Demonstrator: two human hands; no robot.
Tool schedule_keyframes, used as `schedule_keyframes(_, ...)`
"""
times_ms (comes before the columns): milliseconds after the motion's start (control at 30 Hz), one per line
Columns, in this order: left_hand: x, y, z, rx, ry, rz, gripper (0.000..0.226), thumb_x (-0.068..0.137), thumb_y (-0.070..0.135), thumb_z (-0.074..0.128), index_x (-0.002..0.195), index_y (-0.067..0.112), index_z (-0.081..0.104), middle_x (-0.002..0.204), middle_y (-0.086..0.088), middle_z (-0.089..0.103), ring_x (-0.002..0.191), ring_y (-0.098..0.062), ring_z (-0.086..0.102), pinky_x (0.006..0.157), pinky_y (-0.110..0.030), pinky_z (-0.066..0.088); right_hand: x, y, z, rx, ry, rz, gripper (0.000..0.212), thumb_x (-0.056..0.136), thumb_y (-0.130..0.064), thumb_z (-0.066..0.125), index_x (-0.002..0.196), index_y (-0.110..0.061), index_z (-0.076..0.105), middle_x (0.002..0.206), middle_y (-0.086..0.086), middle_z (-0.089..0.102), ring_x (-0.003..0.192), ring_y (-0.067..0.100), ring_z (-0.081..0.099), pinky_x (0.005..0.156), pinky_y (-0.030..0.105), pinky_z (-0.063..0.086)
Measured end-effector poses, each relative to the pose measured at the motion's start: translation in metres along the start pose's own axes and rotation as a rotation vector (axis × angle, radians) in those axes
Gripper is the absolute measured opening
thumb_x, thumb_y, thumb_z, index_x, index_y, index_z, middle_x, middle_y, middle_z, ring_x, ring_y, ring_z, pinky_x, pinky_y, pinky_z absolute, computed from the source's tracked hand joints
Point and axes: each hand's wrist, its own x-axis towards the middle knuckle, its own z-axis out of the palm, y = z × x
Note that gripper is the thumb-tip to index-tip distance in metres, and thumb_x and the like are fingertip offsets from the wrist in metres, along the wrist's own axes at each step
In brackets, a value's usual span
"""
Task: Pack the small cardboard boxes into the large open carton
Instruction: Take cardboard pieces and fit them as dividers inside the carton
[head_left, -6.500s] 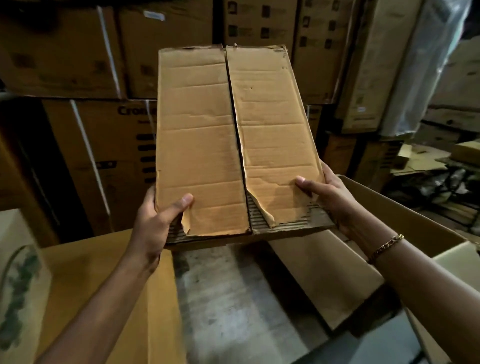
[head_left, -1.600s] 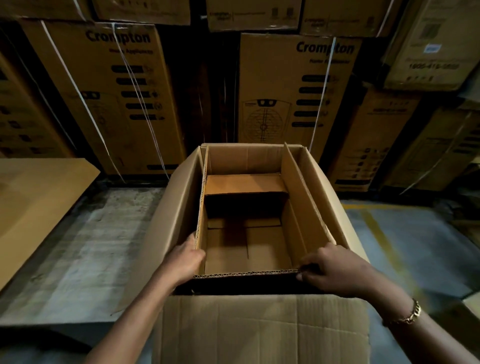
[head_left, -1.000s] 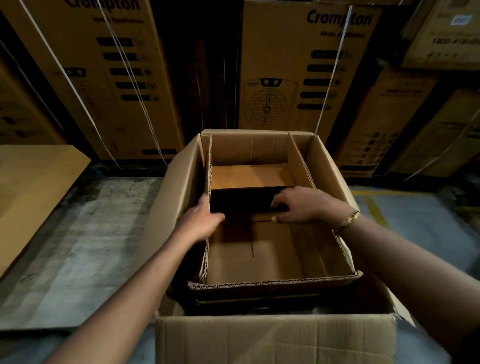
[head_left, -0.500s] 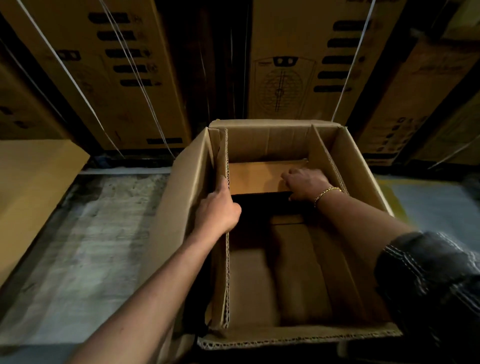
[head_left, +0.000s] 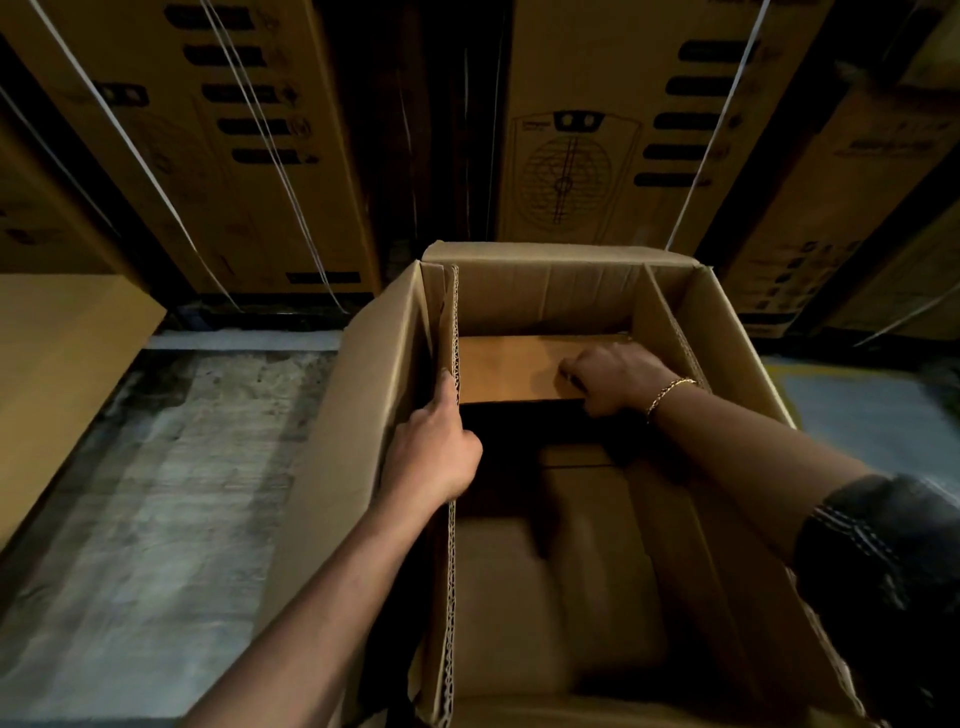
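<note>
while left grip (head_left: 436, 452) clasps the inner box (head_left: 453, 322), right grip (head_left: 613, 379) holds its flap (head_left: 509, 369).

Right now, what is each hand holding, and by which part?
Left hand grips the inner cardboard liner by its left wall's top edge; right hand seems to pinch its far flap at the front edge.

hands (head_left: 435, 457) (head_left: 615, 376) 2 | carton (head_left: 727, 353) 1 | small box (head_left: 509, 369) 1 | bracelet (head_left: 667, 389) 1

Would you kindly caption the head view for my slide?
Left hand grips the inner liner of the open carton; right hand holds a flap inside.
</note>
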Motion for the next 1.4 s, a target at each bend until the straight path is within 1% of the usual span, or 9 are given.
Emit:
schedule_keyframes(133, 0.001, -0.01, -0.006, -0.074, -0.014, -0.014, 0.074, 0.097, 0.016, 0.044, 0.159, 0.029, 0.005, 0.142, -0.016, 0.052, 0.116, -0.035, 0.057, 0.091, -0.04, 0.045, -0.001, 0.015, -0.024, 0.049, 0.077, 0.064, 0.042, 0.085, -0.034, 0.055, 0.126, -0.035, 0.063, 0.113, 0.005, 0.069, 0.103, 0.029, 0.067, 0.074, 0.034, 0.05)
schedule_keyframes(233, 0.001, -0.014, -0.01, -0.067, -0.017, -0.027, 0.075, 0.096, 0.014, 0.044, 0.159, 0.026, 0.006, 0.145, -0.02, 0.048, 0.123, -0.037, 0.052, 0.096, -0.039, 0.043, 0.007, 0.029, -0.045, 0.119, 0.166, 0.175, 0.037, 0.087, -0.034, 0.056, 0.119, -0.019, 0.069, 0.112, 0.011, 0.07, 0.104, 0.032, 0.067, 0.079, 0.036, 0.051)
schedule_keyframes(433, 0.0, -0.017, -0.013, -0.1, -0.023, -0.026, 0.074, 0.097, 0.014, 0.044, 0.159, 0.027, 0.007, 0.145, -0.019, 0.048, 0.124, -0.037, 0.051, 0.096, -0.038, 0.041, 0.03, 0.053, -0.054, 0.204, 0.349, 0.248, 0.035, 0.096, -0.035, 0.057, 0.128, -0.022, 0.06, 0.118, 0.012, 0.068, 0.108, 0.035, 0.064, 0.087, 0.047, 0.053)
schedule_keyframes(567, 0.001, -0.019, -0.013, -0.127, -0.029, -0.027, 0.074, 0.099, 0.017, 0.045, 0.159, 0.03, 0.005, 0.147, -0.016, 0.046, 0.126, -0.034, 0.05, 0.098, -0.038, 0.042, 0.051, 0.065, -0.053, 0.204, 0.406, 0.302, 0.038, 0.097, -0.041, 0.057, 0.128, -0.019, 0.056, 0.126, 0.011, 0.064, 0.121, 0.035, 0.057, 0.102, 0.053, 0.041)
schedule_keyframes(700, 0.003, -0.018, -0.009, -0.149, -0.046, -0.007, 0.077, 0.098, 0.016, 0.048, 0.159, 0.032, 0.004, 0.15, -0.013, 0.045, 0.128, -0.031, 0.051, 0.102, -0.04, 0.045, 0.068, 0.07, -0.058, 0.234, 0.361, 0.379, 0.049, 0.095, -0.046, 0.058, 0.134, -0.018, 0.052, 0.136, 0.012, 0.056, 0.131, 0.037, 0.048, 0.103, 0.057, 0.037)
schedule_keyframes(933, 0.007, -0.019, -0.01, -0.128, -0.044, 0.007, 0.076, 0.098, 0.016, 0.046, 0.16, 0.029, 0.005, 0.15, -0.014, 0.045, 0.128, -0.032, 0.051, 0.101, -0.038, 0.043, 0.06, 0.079, -0.053, 0.305, 0.33, 0.324, 0.065, 0.088, -0.041, 0.065, 0.144, -0.018, 0.041, 0.143, 0.013, 0.048, 0.134, 0.036, 0.044, 0.105, 0.058, 0.038)
schedule_keyframes(1133, 0.01, -0.019, -0.008, -0.114, -0.041, -0.041, 0.076, 0.097, 0.017, 0.045, 0.159, 0.032, 0.004, 0.149, -0.016, 0.044, 0.125, -0.034, 0.052, 0.099, -0.04, 0.045, 0.008, 0.08, -0.035, 0.498, 0.352, 0.403, 0.085, 0.085, -0.024, 0.066, 0.157, -0.017, 0.021, 0.158, 0.016, 0.031, 0.141, 0.041, 0.037, 0.108, 0.058, 0.039)
schedule_keyframes(1267, 0.007, -0.016, -0.004, -0.103, -0.015, -0.055, 0.074, 0.098, 0.019, 0.045, 0.159, 0.031, 0.005, 0.153, -0.016, 0.041, 0.129, -0.035, 0.049, 0.1, -0.04, 0.043, -0.047, 0.066, -0.016, 0.734, 0.247, 0.492, 0.084, 0.092, -0.026, 0.06, 0.16, -0.016, 0.011, 0.149, 0.023, 0.044, 0.135, 0.039, 0.047, 0.111, 0.049, 0.04)
schedule_keyframes(1400, 0.004, -0.011, -0.004, -0.099, -0.011, -0.063, 0.073, 0.097, 0.024, 0.046, 0.159, 0.029, 0.007, 0.154, -0.016, 0.04, 0.129, -0.037, 0.049, 0.102, -0.042, 0.043, -0.109, 0.047, 0.004, 0.812, 0.191, 0.555, 0.072, 0.096, -0.034, 0.058, 0.157, -0.022, 0.021, 0.136, 0.016, 0.059, 0.113, 0.032, 0.062, 0.09, 0.041, 0.054)
